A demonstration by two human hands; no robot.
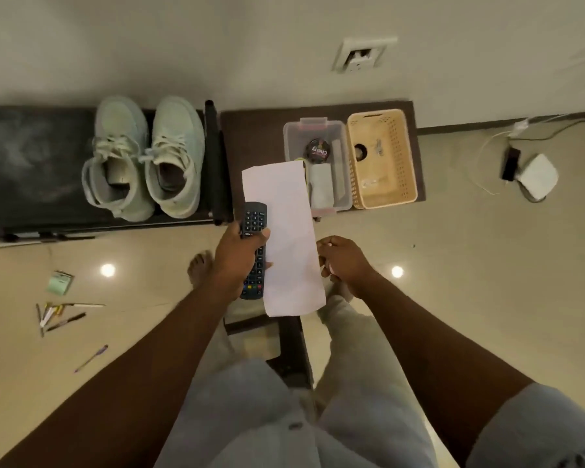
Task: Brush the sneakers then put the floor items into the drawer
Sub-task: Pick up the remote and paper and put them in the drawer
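Observation:
Two pale sneakers (144, 157) stand side by side on a dark low rack (31, 163) at the left. My left hand (237, 255) grips a black remote control (254, 217) together with a long white sheet of paper (284, 238), held over the floor. My right hand (343, 261) hovers at the paper's right edge with curled fingers; whether it pinches the sheet is unclear. On the floor at the left lie a small green pad (60, 282), a cluster of several pens (56, 315) and a single purple pen (91, 358).
A brown surface (250, 136) by the wall carries a clear plastic box (314, 163) with a round tin and cloth, and a beige basket (382, 160). A white device with cables (534, 175) lies on the floor at right. My bare feet stand below.

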